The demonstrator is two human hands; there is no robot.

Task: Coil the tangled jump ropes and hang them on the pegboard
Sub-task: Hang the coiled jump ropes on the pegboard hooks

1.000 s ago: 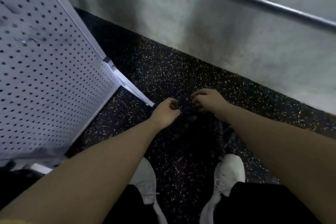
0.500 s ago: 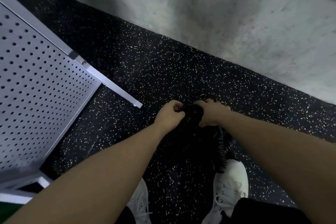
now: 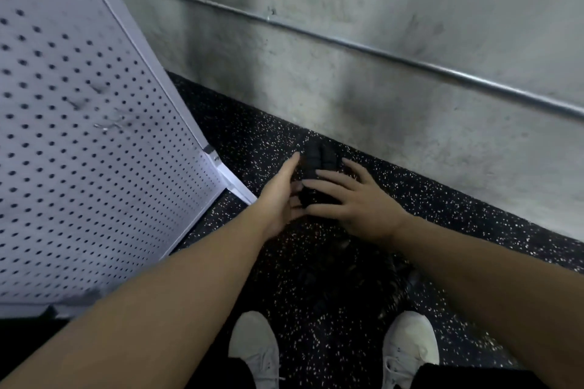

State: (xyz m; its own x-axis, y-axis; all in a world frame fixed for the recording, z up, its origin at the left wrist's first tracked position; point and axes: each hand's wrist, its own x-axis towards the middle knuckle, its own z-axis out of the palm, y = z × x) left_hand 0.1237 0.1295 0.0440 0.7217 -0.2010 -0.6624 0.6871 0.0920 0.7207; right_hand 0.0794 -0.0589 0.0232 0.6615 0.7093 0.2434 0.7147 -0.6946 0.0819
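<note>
On the left stands the white pegboard [image 3: 79, 142], tilted in this view, with a few small metal hooks [image 3: 107, 125] low on its face; no rope hangs on the part that shows. Its frame foot [image 3: 235, 188] reaches toward the middle of the speckled black floor [image 3: 442, 208]. Just right of that foot is the left hand [image 3: 281, 199], fingers straight and held edge-on against a dark bundle. That bundle is the jump rope [image 3: 317, 164]: black and hard to read against the floor, with two stubby black handles side by side at its far end and the rest bunched between the hands. The right hand [image 3: 357, 199] lies over it from the right, fingers spread and nearly straight, pressing rather than clenching. More dark cord seems to trail nearer, by the white shoes [image 3: 409, 347], though blur hides how tangled it is. By my judgement the coiling is partway done at most and the hanging is all still to do. On the far right, a metal pipe [image 3: 410, 65] runs along the grey concrete wall [image 3: 347, 104].
</note>
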